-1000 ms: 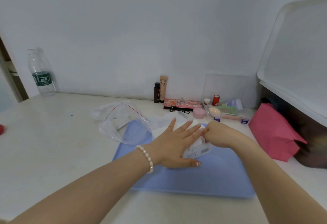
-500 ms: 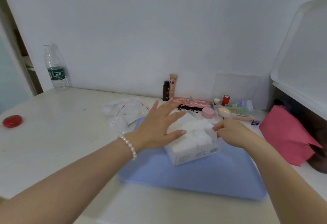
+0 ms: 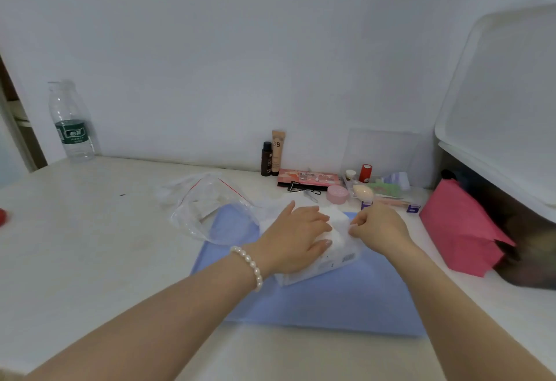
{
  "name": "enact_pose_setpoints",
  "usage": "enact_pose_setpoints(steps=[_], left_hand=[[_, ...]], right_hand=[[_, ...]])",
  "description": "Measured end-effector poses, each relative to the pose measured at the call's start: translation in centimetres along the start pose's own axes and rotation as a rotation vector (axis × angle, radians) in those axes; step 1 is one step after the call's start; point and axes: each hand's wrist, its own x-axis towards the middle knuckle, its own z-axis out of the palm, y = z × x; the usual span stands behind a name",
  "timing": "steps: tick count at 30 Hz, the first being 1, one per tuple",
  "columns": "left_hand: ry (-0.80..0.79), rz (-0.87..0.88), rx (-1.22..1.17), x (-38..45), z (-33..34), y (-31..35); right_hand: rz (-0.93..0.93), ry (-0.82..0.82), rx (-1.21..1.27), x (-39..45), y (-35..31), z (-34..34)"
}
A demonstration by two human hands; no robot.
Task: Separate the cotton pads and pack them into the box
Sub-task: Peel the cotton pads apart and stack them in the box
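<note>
Resting on a blue mat at mid-table: one white box, its open top filled with white cotton pads.

Left hand, pearl bracelet at the wrist: laid palm-down over the near-left part of the pads, fingers fairly straight and pressing, thumb along the box's front edge.

Right hand: fingers curled, fingertips pinching the pads at the box's right side.

Clear zip bag, red seal line: lying just left of the box, overlapping the mat's far-left corner.

Back row by the wall: dark vial touching a BB tube; palette; pink round jar; sponge; red cap.

Far left: plastic bottle, upright, green label.

Right: pink pouch beside a white bin.

Table: off-white.
</note>
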Motion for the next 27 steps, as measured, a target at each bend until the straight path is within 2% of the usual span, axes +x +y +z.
enact_pose_setpoints(steps=[3,7,11,15,19,21,25,27], left_hand=[[-0.077,0.009,0.035,1.0,1.1,0.7],[-0.081,-0.012,0.011,1.2,1.9,0.7],[-0.083,-0.004,0.042,1.3,2.0,0.7],[-0.13,0.023,0.088,1.4,2.2,0.5],[-0.156,0.033,0.105,1.5,2.3,0.3],[-0.155,0.034,0.099,1.5,2.4,0.3],[-0.147,0.032,0.099,1.6,2.5,0.3],[-0.145,0.032,0.1,1.6,2.5,0.3]], right_hand=[[0.039,0.025,-0.042,-0.2,0.2,0.3],[0.097,-0.053,-0.124,-0.7,-0.1,1.1],[0.159,-0.159,-0.001,-0.4,0.0,1.2],[0.095,-0.318,0.156,-0.3,-0.3,0.0],[0.016,-0.373,0.202,-0.4,-0.5,-1.9],[0.001,-0.357,0.229,-0.5,-0.3,-2.6],[-0.014,-0.15,0.288,0.5,-0.2,-2.8],[-0.01,-0.135,0.283,0.8,-0.4,-2.5]])
